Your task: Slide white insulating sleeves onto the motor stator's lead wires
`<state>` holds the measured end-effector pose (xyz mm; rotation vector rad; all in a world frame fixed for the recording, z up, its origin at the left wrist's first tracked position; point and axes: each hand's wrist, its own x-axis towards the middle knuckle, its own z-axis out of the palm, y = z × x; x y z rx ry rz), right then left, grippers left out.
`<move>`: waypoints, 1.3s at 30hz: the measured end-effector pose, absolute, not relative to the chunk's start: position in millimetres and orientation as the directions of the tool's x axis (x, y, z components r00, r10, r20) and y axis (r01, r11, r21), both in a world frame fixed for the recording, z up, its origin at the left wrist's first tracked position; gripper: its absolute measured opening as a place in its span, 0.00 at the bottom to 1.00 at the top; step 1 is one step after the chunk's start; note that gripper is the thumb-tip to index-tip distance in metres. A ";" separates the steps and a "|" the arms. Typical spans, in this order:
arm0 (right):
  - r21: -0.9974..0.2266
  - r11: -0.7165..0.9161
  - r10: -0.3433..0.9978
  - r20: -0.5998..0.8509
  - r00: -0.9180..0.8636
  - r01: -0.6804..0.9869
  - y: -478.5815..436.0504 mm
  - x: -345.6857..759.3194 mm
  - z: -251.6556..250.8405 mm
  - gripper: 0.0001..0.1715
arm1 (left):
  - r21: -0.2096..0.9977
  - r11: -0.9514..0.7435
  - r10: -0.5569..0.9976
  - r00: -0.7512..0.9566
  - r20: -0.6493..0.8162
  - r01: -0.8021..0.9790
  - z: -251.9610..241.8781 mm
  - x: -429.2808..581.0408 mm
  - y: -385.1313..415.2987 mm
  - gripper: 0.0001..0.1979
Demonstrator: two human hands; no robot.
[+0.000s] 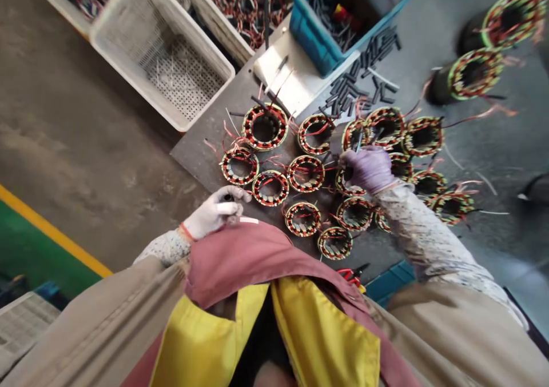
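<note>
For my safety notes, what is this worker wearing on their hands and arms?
The left grip wears a white glove with a thin red band at the wrist, and the right grip wears a purple glove. Both forearms are covered by speckled grey-white sleeves, which emerge from loose beige jacket sleeves.

Factory workshop. Shown by: a concrete floor (86, 118) marked with a yellow line (51, 232); a metal bench (201, 152) on which wound motor coils (265, 127) are laid out; white plastic crates (128, 74) and a blue plastic crate (309, 32) holding loose parts.
</note>
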<state>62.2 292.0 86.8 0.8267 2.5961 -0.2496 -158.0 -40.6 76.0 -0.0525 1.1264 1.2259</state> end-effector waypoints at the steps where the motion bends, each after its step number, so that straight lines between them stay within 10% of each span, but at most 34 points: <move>1: -0.077 0.791 0.531 -0.407 -0.743 0.607 291.6 66.2 82.1 0.12 | 0.495 0.377 0.704 -0.105 -0.702 -0.783 76.7 -158.9 -35.8 0.21; 4: -0.271 0.652 0.643 -0.297 -0.706 0.708 285.7 72.3 61.4 0.03 | 0.657 0.361 0.735 -0.231 -0.637 -0.662 77.5 -170.7 -4.7 0.23; 7: -0.341 0.577 0.714 -0.232 -0.661 0.743 272.2 71.3 47.2 0.03 | 0.959 0.274 0.889 -0.364 -0.279 -0.067 82.4 -186.9 44.3 0.14; 10: -0.132 0.612 0.725 -0.301 -0.620 0.780 258.6 69.5 53.1 0.09 | 0.836 0.044 0.972 -0.217 0.091 0.547 86.5 -202.4 83.9 0.10; 13: 0.090 0.700 0.660 -0.460 -0.594 0.708 251.5 69.3 70.9 0.12 | 0.610 0.050 0.989 -0.125 0.080 0.791 78.3 -214.7 96.5 0.10; 22: 0.097 0.821 0.504 -0.588 -0.633 0.563 261.6 75.6 95.8 0.16 | 0.476 -0.149 0.962 0.239 -0.132 0.867 44.3 -229.2 97.6 0.06; 30: 0.063 0.727 0.610 -0.518 -0.600 0.684 262.1 83.6 83.0 0.12 | 0.445 -0.315 0.949 0.293 0.120 0.838 75.1 -174.2 122.2 0.08; 39: -0.169 0.668 0.581 -0.489 -0.651 0.724 242.9 88.8 57.9 0.17 | 0.326 -0.228 0.913 0.318 -0.256 0.917 46.7 -124.6 196.3 0.11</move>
